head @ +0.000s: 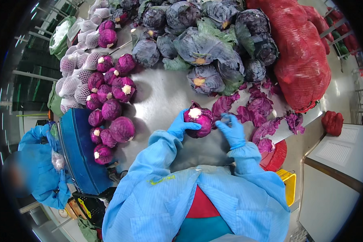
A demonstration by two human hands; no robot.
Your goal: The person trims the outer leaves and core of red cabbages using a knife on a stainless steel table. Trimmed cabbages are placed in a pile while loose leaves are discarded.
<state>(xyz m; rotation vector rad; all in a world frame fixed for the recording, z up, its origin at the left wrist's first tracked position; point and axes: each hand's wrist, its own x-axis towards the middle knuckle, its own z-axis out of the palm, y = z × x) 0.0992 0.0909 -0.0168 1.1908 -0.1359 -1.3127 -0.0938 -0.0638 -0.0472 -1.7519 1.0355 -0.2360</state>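
Observation:
My gloved left hand (pixel 180 124) grips a red cabbage (pixel 203 125) from its left side, thumb across the front. The head's pale cut stem faces up, and a dark ragged leaf edge rises behind it. To the right, my gloved right hand (pixel 233 130) is slightly apart from the cabbage, its fingers spread and a little blurred. I see nothing held in it. Just beyond those fingers lie loose purple cabbage leaves (pixel 222 105), with further peeled leaves (pixel 259 104) scattered to the right on the metal table (pixel 157 96).
Untrimmed cabbages (pixel 207 80) with dark outer leaves are heaped at the back. Trimmed heads (pixel 122 128) stand left, beside net-wrapped ones (pixel 68 87) and a blue crate (pixel 84 151). A red mesh sack (pixel 302 57) bulges at right. Another person (pixel 42 169) is at far left.

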